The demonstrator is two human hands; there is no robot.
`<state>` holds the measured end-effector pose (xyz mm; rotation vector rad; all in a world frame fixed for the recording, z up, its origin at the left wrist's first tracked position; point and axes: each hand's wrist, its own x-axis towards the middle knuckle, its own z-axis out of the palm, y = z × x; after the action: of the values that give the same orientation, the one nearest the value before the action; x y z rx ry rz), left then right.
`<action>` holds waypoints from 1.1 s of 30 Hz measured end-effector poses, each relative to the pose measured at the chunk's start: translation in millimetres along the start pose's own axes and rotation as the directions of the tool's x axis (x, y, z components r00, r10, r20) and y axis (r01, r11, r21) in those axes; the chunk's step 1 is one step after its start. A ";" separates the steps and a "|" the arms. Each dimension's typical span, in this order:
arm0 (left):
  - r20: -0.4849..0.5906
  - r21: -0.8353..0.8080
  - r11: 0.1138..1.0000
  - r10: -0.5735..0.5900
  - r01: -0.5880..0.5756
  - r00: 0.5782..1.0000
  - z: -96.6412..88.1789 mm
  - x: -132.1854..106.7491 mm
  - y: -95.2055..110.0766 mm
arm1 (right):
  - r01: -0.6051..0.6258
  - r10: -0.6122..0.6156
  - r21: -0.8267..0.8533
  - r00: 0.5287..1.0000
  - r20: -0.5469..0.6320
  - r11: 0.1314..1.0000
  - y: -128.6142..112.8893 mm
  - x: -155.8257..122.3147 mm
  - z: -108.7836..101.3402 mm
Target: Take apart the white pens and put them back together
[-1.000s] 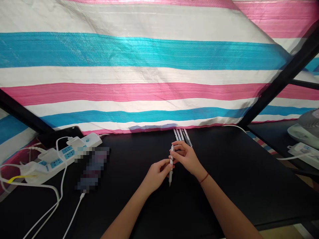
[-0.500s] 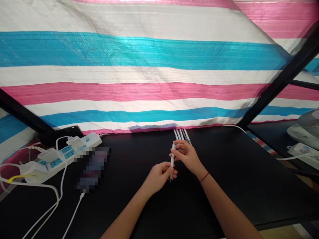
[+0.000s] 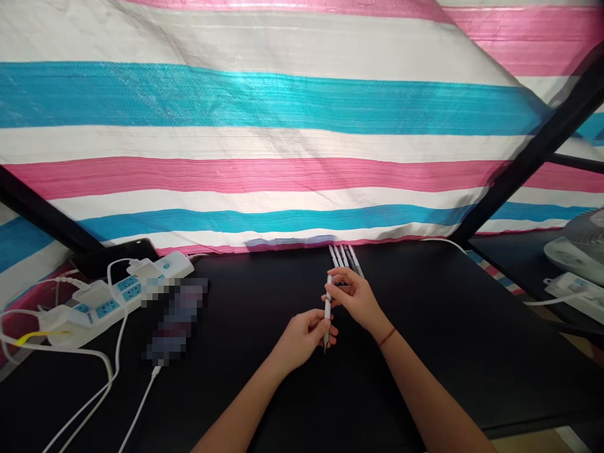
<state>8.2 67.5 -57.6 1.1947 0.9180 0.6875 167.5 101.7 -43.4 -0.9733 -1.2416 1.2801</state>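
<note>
A white pen (image 3: 327,308) is held between my two hands over the black table, its tip pointing toward me. My left hand (image 3: 304,340) pinches the pen's lower part between thumb and fingers. Higher up, the thumb and fingers of my right hand (image 3: 356,301) are closed on the pen's top end. Just beyond my right hand, several white pens (image 3: 340,257) lie side by side at the table's back edge, their near ends partly hidden by that hand.
On the left lie a white power strip (image 3: 177,267) with plugs and cables, a dark phone (image 3: 116,257) and a blurred-out device (image 3: 177,324) on a white cable. Striped sheeting (image 3: 283,145) hangs behind the black table (image 3: 226,402). A fan (image 3: 582,242) and another power strip (image 3: 578,292) stand at right.
The pen has slid slightly toward me, so its tip reaches a little lower past my left fingers. Both hands keep nearly the same place and grip.
</note>
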 end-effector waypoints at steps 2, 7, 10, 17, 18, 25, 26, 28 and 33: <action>-0.002 0.007 1.000 0.010 -0.010 1.000 -0.7 -0.1 0.2 | 0.010 -0.010 -0.007 0.999 -0.031 1.000 0.5 0.1 0.3; -0.006 0.023 1.000 0.011 -0.010 1.000 -1.5 -1.4 3.9 | 0.013 -0.013 0.004 0.999 -0.042 1.000 0.5 -0.3 0.9; -0.009 0.023 1.000 0.008 -0.008 1.000 -1.4 -1.2 3.6 | -0.002 0.003 0.011 0.997 -0.078 1.000 -0.6 -0.3 1.0; -0.007 0.014 1.000 0.027 -0.027 1.000 -0.3 0.7 -1.1 | 0.024 -0.023 0.011 0.996 -0.082 1.000 0.8 0.2 1.1; -0.008 0.015 0.999 0.029 -0.029 1.000 0.0 0.6 -1.0 | 0.027 -0.026 0.015 0.996 -0.082 1.000 1.0 0.2 1.3; -0.022 -0.006 1.000 0.028 -0.029 0.999 1.1 0.3 -2.3 | 0.048 -0.049 -0.010 0.998 -0.047 0.999 -0.6 -0.9 1.7; -0.024 -0.009 0.999 0.030 -0.030 0.999 1.1 0.4 -2.8 | 0.046 -0.047 -0.016 0.998 -0.035 0.999 -1.1 -1.1 1.5; -0.019 -0.014 0.999 0.028 -0.028 0.999 1.2 0.5 -3.3 | 0.043 -0.043 -0.037 0.999 -0.014 0.998 -1.8 -1.2 1.1; -0.031 -0.002 0.999 0.032 -0.032 0.999 1.9 0.4 -2.1 | 0.044 -0.044 -0.014 0.999 -0.027 0.999 -1.5 -0.9 0.5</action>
<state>10.0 66.4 -59.5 1.2016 0.9254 0.7349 167.3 100.6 -42.0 -0.9649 -1.2457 1.2224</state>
